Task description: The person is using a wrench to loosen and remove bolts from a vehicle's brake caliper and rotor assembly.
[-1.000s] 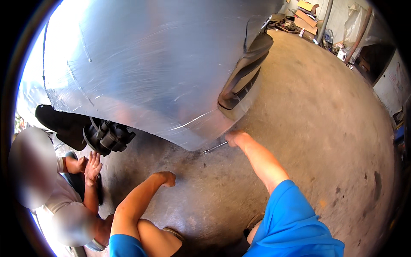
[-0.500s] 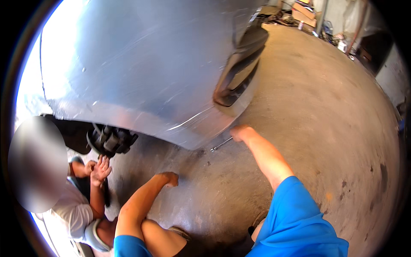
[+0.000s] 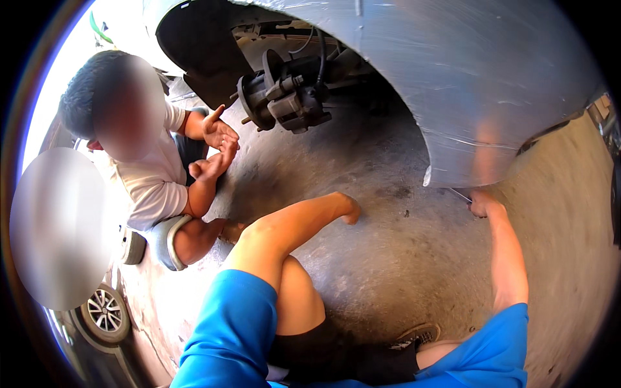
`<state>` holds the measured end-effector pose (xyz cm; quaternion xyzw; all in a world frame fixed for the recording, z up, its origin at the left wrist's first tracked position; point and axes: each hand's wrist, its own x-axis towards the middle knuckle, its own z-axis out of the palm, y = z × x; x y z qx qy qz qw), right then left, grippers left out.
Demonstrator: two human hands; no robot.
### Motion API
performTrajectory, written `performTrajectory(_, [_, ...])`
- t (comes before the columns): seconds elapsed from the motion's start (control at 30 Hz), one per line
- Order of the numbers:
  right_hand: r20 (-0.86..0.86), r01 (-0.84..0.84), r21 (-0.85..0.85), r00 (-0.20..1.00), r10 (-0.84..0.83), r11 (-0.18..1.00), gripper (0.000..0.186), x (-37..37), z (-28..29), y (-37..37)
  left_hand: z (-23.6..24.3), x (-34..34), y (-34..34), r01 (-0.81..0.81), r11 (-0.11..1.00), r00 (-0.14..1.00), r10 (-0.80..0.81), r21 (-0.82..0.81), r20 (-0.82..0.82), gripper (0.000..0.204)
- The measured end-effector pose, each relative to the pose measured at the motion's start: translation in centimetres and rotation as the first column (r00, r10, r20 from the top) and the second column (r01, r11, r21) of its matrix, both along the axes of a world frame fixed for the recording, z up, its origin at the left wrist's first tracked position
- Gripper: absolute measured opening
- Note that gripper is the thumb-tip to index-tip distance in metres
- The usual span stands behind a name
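Note:
My right hand [image 3: 480, 203] is closed around a slim metal rod-shaped tool [image 3: 460, 194], low beside the lower edge of a grey car's bumper [image 3: 466, 155]. Most of the tool is covered by my fist and the bumper edge. In front of my bent knee, my left hand [image 3: 351, 209] hangs from a drooping wrist above the floor. Its fingers are turned away from view, and nothing shows in it. Beyond it, the bare wheel hub with its brake caliper [image 3: 288, 103] sits in the open wheel arch, touched by neither of my hands.
At left, a person in a white shirt [image 3: 152, 184] crouches by the wheel arch, both hands [image 3: 221, 139] raised close together. A wheel with a silver rim [image 3: 105, 312] is behind at lower left. The concrete floor [image 3: 388, 258] has dark stains.
My view has swung left, bringing the hub and the crouching person more fully into sight. My right hand still grips the tool, now closer under the bumper. The other person's hands have shifted.

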<state>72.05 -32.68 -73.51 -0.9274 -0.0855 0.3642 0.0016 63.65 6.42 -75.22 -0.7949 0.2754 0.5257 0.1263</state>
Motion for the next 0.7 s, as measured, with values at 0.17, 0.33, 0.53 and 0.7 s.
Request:
performTrajectory(0.17, [0.001,0.058,0.0,0.998,-0.058,0.998,0.033,-0.3,0.1,0.2,-0.8,0.4,-1.0,0.011,1.0,1.0,-0.011,-0.024,0.017,0.037])
performTrajectory(0.33, [0.123,-0.113,0.064,0.987,0.104,0.992,0.041,0.9,-3.4,-0.6,-2.6,0.9,-0.8,0.068,0.994,0.998,-0.067,-0.081,0.015,0.037])
performTrajectory(0.53, [0.206,-0.18,0.105,0.966,0.156,0.978,0.045,1.4,-4.1,0.7,-3.5,0.8,-0.4,0.129,0.99,0.991,-0.13,-0.051,-0.016,0.035])
performTrajectory(0.7, [0.318,-0.147,0.189,0.945,0.082,0.971,0.042,1.5,-3.9,0.6,-3.1,0.7,-0.5,0.097,0.995,0.995,-0.097,-0.038,-0.005,0.033])
